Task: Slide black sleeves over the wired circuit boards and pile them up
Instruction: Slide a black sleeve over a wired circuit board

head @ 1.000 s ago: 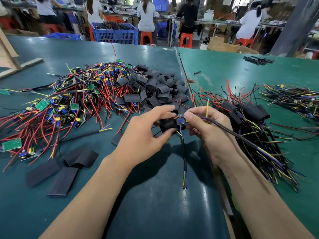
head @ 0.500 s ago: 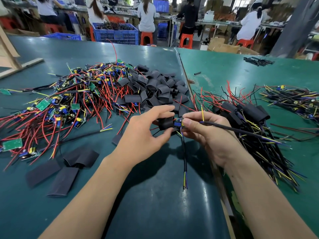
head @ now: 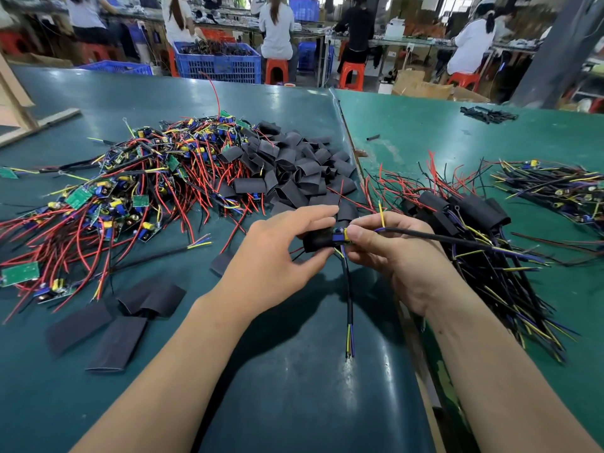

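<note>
Blue crate (head: 218,62) at upper centre, heaped with dark cables. Left hand (head: 277,253) mid-frame, thumb and fingers curled round a black sleeve (head: 318,240). Right hand (head: 397,256) just beside it, pinching the board (head: 340,236) at the sleeve's mouth, only a blue and yellow end showing. One black cable (head: 349,299) hanging down, another running right. Loose sleeves (head: 294,168) piled above the hands; bare boards (head: 124,197) tangled in red wire at left; sleeved pile (head: 464,210) at right, half buried in wires. Dark green table (head: 294,387), brighter green table (head: 425,132) at right. Far end blurred: seated workers on orange stools (head: 351,73).
</note>
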Action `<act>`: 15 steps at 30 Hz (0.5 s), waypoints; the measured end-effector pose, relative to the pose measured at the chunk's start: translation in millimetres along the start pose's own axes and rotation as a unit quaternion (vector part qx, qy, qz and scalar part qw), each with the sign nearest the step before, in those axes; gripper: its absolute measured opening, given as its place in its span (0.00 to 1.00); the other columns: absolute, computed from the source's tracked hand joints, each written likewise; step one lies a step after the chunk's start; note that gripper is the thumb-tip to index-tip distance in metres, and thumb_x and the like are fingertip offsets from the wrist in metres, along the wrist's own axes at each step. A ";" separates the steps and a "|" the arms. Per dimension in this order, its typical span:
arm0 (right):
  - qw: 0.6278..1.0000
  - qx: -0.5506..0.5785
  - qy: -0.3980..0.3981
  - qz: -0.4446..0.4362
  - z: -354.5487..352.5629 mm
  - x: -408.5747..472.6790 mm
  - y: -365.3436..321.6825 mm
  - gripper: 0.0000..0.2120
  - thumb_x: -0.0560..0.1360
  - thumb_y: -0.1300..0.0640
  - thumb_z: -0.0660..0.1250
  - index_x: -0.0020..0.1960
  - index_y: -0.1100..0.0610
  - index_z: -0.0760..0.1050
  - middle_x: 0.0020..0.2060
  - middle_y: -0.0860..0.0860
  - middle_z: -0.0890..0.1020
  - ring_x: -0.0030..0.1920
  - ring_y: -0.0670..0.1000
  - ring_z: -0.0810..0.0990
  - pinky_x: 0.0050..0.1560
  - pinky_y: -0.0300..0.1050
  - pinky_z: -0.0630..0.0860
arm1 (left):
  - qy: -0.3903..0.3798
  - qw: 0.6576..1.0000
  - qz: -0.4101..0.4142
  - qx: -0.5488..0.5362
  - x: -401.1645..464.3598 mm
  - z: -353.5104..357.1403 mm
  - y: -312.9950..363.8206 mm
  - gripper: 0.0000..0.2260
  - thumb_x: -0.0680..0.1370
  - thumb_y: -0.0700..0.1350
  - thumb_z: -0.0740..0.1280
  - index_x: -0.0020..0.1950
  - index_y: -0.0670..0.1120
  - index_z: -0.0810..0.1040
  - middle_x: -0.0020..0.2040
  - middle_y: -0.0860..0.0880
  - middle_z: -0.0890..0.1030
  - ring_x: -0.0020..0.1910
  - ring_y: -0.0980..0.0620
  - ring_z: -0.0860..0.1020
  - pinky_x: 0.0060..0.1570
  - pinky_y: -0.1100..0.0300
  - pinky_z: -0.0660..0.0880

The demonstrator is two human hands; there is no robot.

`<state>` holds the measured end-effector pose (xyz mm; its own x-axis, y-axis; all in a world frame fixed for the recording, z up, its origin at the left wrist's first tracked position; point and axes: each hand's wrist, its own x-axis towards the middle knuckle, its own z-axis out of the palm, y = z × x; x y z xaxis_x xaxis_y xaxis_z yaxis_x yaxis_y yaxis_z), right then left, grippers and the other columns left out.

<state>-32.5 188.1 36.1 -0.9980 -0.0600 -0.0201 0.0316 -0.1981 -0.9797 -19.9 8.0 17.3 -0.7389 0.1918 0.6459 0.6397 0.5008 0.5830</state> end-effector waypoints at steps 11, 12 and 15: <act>0.985 0.144 0.027 0.090 1.6 4.7 0.6 0.04 0.69 0.66 0.70 0.38 0.62 0.76 0.30 0.53 0.82 0.29 0.48 0.81 0.31 0.34 0.78 | -0.033 0.999 0.029 0.010 1.6 2.8 -3.9 0.23 0.71 0.37 0.76 0.65 0.44 0.78 0.58 0.52 0.83 0.59 0.53 0.80 0.62 0.54 0.75; 0.985 0.146 0.023 0.092 1.6 4.6 0.6 0.04 0.66 0.65 0.71 0.38 0.62 0.76 0.31 0.54 0.82 0.29 0.48 0.81 0.31 0.35 0.78 | -0.025 0.999 0.035 0.017 1.8 2.7 -4.7 0.21 0.72 0.36 0.76 0.64 0.44 0.79 0.58 0.52 0.83 0.58 0.52 0.80 0.61 0.54 0.75; 0.987 0.130 0.011 0.094 2.2 4.5 2.8 0.08 0.62 0.63 0.72 0.39 0.62 0.76 0.32 0.54 0.81 0.30 0.48 0.81 0.31 0.35 0.79 | -0.017 0.998 0.042 0.037 2.5 2.5 -7.4 0.18 0.72 0.37 0.76 0.61 0.44 0.81 0.55 0.51 0.83 0.54 0.53 0.80 0.58 0.58 0.75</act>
<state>-36.8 185.1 33.8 -0.9738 -0.0990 -0.2047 0.2274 -0.4298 -0.8738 -27.0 6.9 13.4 -0.6908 0.2635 0.6733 0.6831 0.5432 0.4882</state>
